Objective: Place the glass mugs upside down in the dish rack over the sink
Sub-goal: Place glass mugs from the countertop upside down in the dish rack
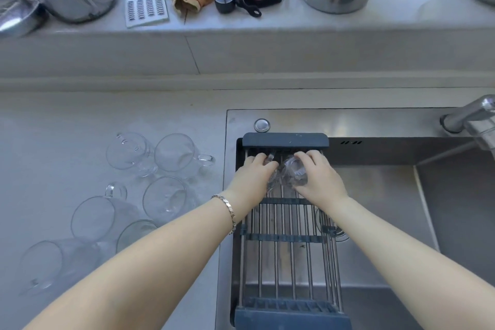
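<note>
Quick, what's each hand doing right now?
Left hand: closed on a glass mug at the rack's far end.
Right hand: closed on another mug beside it.

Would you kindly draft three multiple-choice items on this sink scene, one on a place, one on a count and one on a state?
1. Where does the dish rack sit?
A. Across the sink's left part
B. On the window ledge
C. On the counter left of the sink

2. How many glass mugs stand on the counter?
A. Two
B. Six
C. Ten

3. What are the hands doing?
A. Resting empty on the counter
B. Turning the tap
C. Each holding a glass mug at the rack's far end

Answers:
1 A: its bars span the sink.
2 B: six clear mugs stand left of the sink.
3 C: the left hand and right hand each grip a mug.
</note>
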Demonstrator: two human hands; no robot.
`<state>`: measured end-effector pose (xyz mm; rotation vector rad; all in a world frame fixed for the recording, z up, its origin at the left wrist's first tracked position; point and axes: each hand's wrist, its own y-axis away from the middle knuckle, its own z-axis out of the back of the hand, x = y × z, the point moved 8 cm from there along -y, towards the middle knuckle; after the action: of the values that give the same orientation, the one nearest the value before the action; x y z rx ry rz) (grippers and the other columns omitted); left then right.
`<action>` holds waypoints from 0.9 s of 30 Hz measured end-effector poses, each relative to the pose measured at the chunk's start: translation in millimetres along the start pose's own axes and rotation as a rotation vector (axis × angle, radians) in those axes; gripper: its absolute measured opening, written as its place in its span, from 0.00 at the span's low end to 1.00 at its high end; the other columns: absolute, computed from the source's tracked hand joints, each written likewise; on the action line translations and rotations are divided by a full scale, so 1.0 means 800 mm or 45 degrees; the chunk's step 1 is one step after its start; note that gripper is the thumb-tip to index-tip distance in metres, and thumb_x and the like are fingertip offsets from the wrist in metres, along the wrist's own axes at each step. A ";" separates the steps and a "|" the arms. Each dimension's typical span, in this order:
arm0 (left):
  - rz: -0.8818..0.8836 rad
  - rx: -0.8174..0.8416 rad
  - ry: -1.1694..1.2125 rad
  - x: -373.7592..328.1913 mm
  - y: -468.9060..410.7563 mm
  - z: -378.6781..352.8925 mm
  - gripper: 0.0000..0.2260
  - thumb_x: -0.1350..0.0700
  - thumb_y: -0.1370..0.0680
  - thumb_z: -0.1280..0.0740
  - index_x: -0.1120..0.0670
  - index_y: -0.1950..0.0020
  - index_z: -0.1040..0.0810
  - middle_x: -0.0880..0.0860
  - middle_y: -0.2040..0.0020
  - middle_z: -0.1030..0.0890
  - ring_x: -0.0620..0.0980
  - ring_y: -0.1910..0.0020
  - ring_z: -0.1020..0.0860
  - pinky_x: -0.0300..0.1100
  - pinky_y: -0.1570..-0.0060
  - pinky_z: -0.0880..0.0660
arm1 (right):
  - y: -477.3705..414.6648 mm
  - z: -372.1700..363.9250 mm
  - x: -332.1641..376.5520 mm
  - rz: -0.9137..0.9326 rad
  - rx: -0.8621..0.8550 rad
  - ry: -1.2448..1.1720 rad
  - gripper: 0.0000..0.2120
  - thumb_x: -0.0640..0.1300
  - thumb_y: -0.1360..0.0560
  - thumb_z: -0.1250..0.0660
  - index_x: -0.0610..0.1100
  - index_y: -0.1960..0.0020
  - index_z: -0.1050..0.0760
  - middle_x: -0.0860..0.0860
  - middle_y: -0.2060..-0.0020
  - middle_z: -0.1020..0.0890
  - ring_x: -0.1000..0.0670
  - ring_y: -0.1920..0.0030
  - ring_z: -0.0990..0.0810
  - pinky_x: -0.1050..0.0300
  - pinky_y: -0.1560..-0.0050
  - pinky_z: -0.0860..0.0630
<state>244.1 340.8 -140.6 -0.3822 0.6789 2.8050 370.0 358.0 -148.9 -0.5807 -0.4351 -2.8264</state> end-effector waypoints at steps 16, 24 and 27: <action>0.121 -0.457 0.010 0.057 0.128 0.101 0.21 0.59 0.25 0.36 0.57 0.32 0.32 0.58 0.28 0.33 0.56 0.29 0.35 0.50 0.30 0.40 | 0.067 0.018 0.082 0.054 0.358 -0.026 0.17 0.43 0.26 0.35 0.46 0.37 0.29 0.48 0.41 0.23 0.49 0.40 0.26 0.53 0.38 0.28; 0.600 -0.136 0.105 0.165 0.201 0.069 0.39 0.42 0.30 0.31 0.56 0.26 0.45 0.55 0.27 0.36 0.56 0.30 0.35 0.50 0.36 0.32 | 0.031 -0.004 0.218 0.172 0.192 -0.264 0.31 0.41 0.28 0.33 0.42 0.28 0.42 0.45 0.30 0.35 0.46 0.30 0.35 0.50 0.32 0.33; 0.590 -0.187 0.211 0.171 0.199 0.068 0.38 0.44 0.31 0.29 0.54 0.28 0.42 0.53 0.30 0.33 0.54 0.32 0.32 0.49 0.39 0.29 | -0.013 -0.019 0.235 0.030 0.190 -0.307 0.33 0.41 0.28 0.33 0.40 0.28 0.44 0.43 0.29 0.37 0.44 0.29 0.37 0.50 0.30 0.36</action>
<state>60.3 250.7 -69.9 -0.5512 0.6679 3.3043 193.1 333.4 -86.6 -0.8916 -0.6710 -2.6807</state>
